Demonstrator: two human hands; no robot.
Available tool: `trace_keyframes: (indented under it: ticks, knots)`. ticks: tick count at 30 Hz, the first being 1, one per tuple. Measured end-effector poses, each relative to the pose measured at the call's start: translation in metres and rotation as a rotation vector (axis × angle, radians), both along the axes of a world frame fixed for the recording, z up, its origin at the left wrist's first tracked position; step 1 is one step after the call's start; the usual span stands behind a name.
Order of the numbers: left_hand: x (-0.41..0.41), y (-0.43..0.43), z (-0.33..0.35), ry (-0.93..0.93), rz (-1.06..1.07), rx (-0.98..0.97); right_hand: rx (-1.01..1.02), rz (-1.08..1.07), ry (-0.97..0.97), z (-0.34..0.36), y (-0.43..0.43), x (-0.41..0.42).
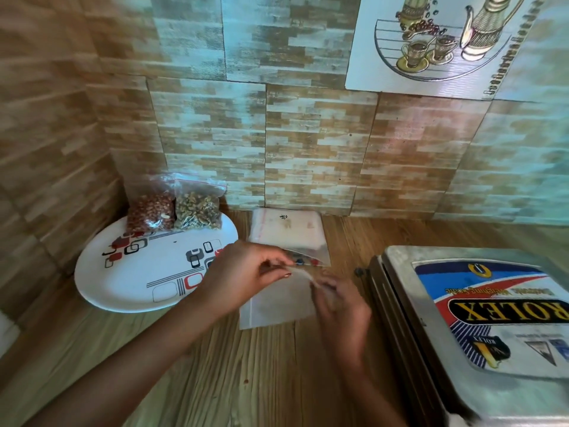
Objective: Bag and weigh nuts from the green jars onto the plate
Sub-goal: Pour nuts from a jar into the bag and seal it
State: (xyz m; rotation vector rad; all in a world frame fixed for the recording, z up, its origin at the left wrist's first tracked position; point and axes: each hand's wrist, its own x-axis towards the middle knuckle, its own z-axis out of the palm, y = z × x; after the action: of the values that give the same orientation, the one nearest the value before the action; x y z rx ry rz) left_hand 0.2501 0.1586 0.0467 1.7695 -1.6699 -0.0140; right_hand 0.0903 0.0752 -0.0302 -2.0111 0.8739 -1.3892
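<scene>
An empty clear plastic bag [277, 306] hangs over the wooden counter between my hands. My left hand [243, 272] pinches its top edge on the left side. My right hand [341, 306] pinches the top edge on the right, slightly blurred. On the white patterned plate [135, 282] at the left stand two filled bags: a bag of red peanuts [151, 211] and a bag of walnuts [198, 211], leaning against the wall. No green jars are in view.
A stack of empty clear bags [288, 226] lies against the tiled wall behind my hands. A metal weighing scale [480, 328] with a ROLEX label fills the right side. Bare wooden counter [246, 380] lies in front.
</scene>
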Motion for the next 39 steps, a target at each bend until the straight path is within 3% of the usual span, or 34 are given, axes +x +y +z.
trace_keyframes:
  ticks: [6, 9, 15, 23, 25, 27, 30, 32, 35, 39]
  knots:
    - [-0.006, 0.035, 0.01, 0.841, 0.033, 0.164, 0.454, 0.189, -0.105, 0.048, 0.006, -0.045]
    - [-0.023, 0.048, 0.015, 1.003, 0.018, 0.183, 0.528, 0.211, -0.07, 0.052, 0.007, -0.063]
    - [-0.066, 0.058, 0.023, 1.124, 0.02, 0.212, 0.546, 0.139, -0.049, 0.055, 0.022, -0.089]
    - [-0.105, 0.071, 0.024, 1.043, -0.013, 0.23, 0.535, 0.088, 0.016, 0.067, 0.047, -0.12]
    - [-0.111, 0.073, 0.032, 1.067, -0.035, 0.213, 0.375, 0.026, 0.117, 0.075, 0.057, -0.134]
    - [-0.121, 0.071, 0.04, 1.07, -0.053, 0.21, 0.07, -0.091, 0.228, 0.085, 0.066, -0.151]
    - [-0.149, 0.061, 0.048, 1.051, -0.111, 0.173, -0.135, -0.156, 0.166, 0.103, 0.077, -0.175]
    - [-0.177, 0.049, 0.051, 1.025, -0.165, 0.118, -0.115, -0.109, 0.077, 0.112, 0.08, -0.19]
    - [-0.221, 0.03, 0.05, 0.954, -0.255, 0.08, 0.076, -0.02, -0.079, 0.12, 0.077, -0.214]
    - [-0.278, 0.001, 0.049, 0.922, -0.424, 0.195, 0.247, -0.083, -0.16, 0.123, 0.066, -0.26]
